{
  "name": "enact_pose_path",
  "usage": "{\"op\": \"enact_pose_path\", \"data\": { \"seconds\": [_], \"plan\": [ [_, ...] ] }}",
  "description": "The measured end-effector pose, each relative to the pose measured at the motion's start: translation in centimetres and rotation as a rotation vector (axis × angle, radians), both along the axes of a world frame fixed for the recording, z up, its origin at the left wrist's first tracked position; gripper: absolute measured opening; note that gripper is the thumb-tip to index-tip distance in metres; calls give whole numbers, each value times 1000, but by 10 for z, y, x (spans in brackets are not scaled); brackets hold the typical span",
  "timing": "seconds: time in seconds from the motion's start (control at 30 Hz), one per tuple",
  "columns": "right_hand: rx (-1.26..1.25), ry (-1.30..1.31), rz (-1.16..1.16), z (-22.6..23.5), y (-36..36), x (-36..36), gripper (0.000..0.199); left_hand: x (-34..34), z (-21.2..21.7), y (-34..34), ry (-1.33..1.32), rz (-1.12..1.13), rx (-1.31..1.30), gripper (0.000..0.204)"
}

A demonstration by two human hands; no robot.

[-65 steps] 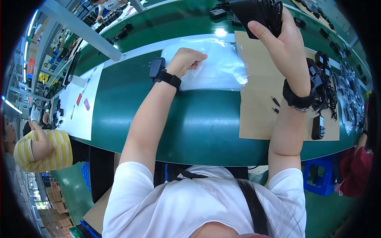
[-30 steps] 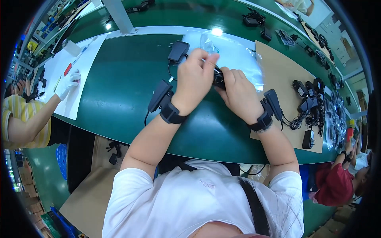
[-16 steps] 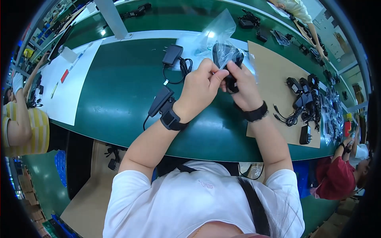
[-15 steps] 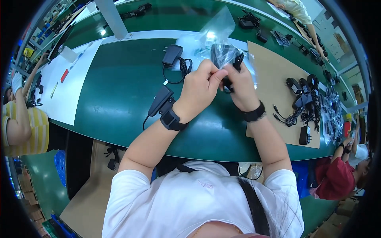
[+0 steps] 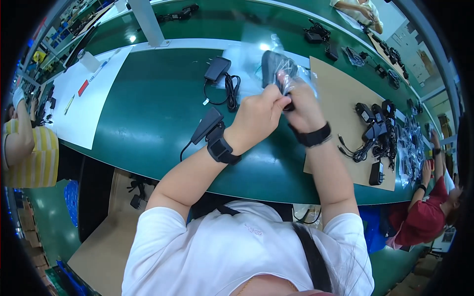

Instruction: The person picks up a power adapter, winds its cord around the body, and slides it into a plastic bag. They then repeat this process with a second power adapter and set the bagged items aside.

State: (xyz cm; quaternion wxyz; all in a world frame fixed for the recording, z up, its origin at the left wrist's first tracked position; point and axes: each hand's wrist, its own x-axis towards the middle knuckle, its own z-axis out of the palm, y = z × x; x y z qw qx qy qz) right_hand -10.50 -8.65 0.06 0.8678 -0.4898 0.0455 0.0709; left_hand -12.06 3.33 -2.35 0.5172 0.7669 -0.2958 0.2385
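Observation:
A black power adapter point(image 5: 270, 68) sits inside a clear plastic bag point(image 5: 288, 68) above the far part of the green table. My right hand point(image 5: 305, 104) is closed round the bagged adapter's near end, its fingers slightly smeared by motion. Pressed close beside it, my left hand point(image 5: 254, 121) pinches at the bag's near end; what lies between its fingertips is mostly hidden. Left of my hands lies another black adapter point(image 5: 217, 69) with its cord bundled point(image 5: 231, 91). A third adapter point(image 5: 206, 124) rests near my left wrist.
Several adapters with cords point(image 5: 375, 123) lie on a brown cardboard sheet point(image 5: 333, 108) at right, beside a pile of clear bags point(image 5: 411, 148). White paper point(image 5: 81, 118) with a pen and red piece is at left. A metal post point(image 5: 146, 22) rises behind. People sit on both sides.
The clear bag, which stood tall above my hands, now lies lower and closer round the adapter. My right hand has turned, and the black cord end above it no longer shows.

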Motion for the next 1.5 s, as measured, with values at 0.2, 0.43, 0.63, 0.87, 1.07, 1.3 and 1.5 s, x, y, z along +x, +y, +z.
{"op": "enact_pose_path", "data": {
  "seconds": [0.2, 0.43, 0.63, 0.87, 1.07, 1.3, 1.5],
  "plan": [
    [-561, -748, -479, -6, 20, 6, 44, -11, 0, -4, -491, -165, -93, 12],
    [-602, -539, -65, 1, 4, 14, 36, -3, 26, 13, -104, 29, 50, 26],
    [-712, -453, 272, 9, 2, 0, 51, 67, 34, 79, 608, -137, -236, 63],
    [-522, -454, 171, -24, 30, 3, 53, 30, -17, 30, 460, -140, -579, 39],
    [-1077, -645, 118, -31, 28, 4, 32, 21, -13, 46, 733, -313, -698, 26],
    [-1493, -884, -46, -25, 23, 6, 32, 34, -6, 65, 1100, -638, -830, 20],
    [-845, -642, 132, -15, -22, 33, 41, 35, -5, 66, 972, -531, -1000, 21]
  ]
}}
